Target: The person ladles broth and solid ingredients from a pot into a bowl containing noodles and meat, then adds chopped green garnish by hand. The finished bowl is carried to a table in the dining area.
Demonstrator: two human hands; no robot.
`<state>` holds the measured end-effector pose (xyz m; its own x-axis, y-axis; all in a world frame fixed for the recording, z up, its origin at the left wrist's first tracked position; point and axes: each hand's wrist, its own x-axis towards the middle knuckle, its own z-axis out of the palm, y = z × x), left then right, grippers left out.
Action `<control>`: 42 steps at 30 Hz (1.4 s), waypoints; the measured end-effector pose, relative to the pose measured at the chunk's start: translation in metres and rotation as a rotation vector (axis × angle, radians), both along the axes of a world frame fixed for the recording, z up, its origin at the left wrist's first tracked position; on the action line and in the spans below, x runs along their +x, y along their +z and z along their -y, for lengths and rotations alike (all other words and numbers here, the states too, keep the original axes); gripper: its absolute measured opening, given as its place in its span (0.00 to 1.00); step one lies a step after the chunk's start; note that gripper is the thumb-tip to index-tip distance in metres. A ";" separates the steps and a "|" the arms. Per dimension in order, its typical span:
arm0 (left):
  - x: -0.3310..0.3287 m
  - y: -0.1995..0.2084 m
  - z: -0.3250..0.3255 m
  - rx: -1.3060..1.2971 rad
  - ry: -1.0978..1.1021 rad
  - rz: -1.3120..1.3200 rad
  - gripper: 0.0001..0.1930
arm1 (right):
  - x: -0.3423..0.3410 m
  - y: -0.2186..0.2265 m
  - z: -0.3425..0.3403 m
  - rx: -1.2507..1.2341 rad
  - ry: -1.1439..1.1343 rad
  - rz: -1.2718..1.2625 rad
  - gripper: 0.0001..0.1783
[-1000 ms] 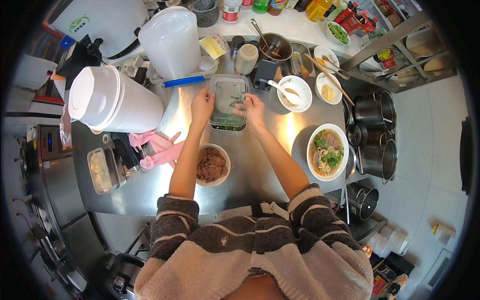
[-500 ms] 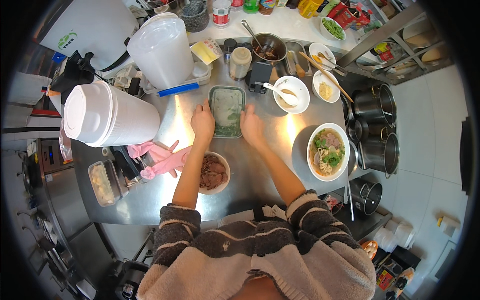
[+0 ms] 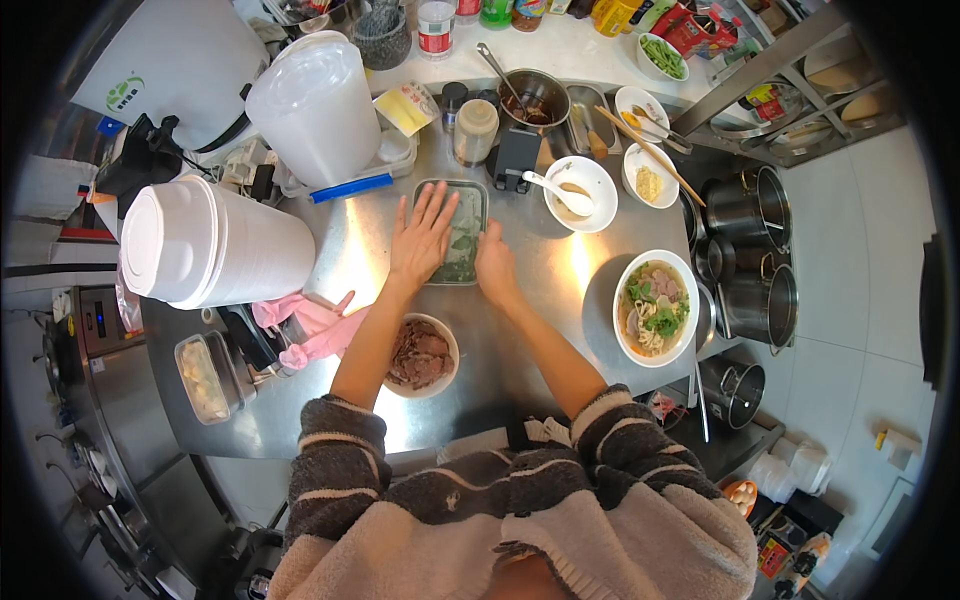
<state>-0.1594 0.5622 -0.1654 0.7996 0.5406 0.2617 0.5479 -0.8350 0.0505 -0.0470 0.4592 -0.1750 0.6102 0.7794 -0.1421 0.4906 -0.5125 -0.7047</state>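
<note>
A rectangular clear container (image 3: 458, 267) with green bits inside, seemingly lidded, lies on the steel table. Flat across its left half rests my left hand (image 3: 420, 242), open, fingers spread and pointing away from me. My right hand (image 3: 496, 265) grips the container's right edge with curled fingers; the thumb side faces up. Nearer to me, beside my left forearm, a white bowl (image 3: 455, 375) holds sliced dark meat (image 3: 420, 355). To the right stands a big white bowl (image 3: 619, 335) of noodle soup with meat slices and green herbs (image 3: 664, 319).
Pink gloves (image 3: 325, 335) and a clear box of pale pieces (image 3: 203, 378) lie left, near stacked white tubs (image 3: 225, 240). Behind are a plastic jug (image 3: 320, 110), a jar (image 3: 474, 135), a pot (image 3: 550, 90) and a bowl with a white spoon (image 3: 600, 205). Chopsticks (image 3: 665, 160) rest over small bowls.
My left hand has left the container's left side and now lies flat over its top. The right hand has stayed at the right edge, its fingers more curled.
</note>
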 end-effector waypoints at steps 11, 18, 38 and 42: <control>0.033 0.008 -0.014 -0.137 -0.189 -0.080 0.33 | 0.000 -0.005 0.001 0.010 -0.004 0.034 0.17; 0.034 0.004 -0.016 -0.154 -0.176 -0.025 0.31 | -0.005 -0.008 0.002 0.028 -0.044 0.013 0.18; -0.016 -0.012 0.032 -0.202 0.172 0.116 0.32 | -0.032 0.003 0.017 0.049 -0.054 0.055 0.39; -0.017 -0.023 0.033 -0.237 0.181 0.100 0.32 | -0.033 -0.003 0.020 0.043 -0.070 0.008 0.40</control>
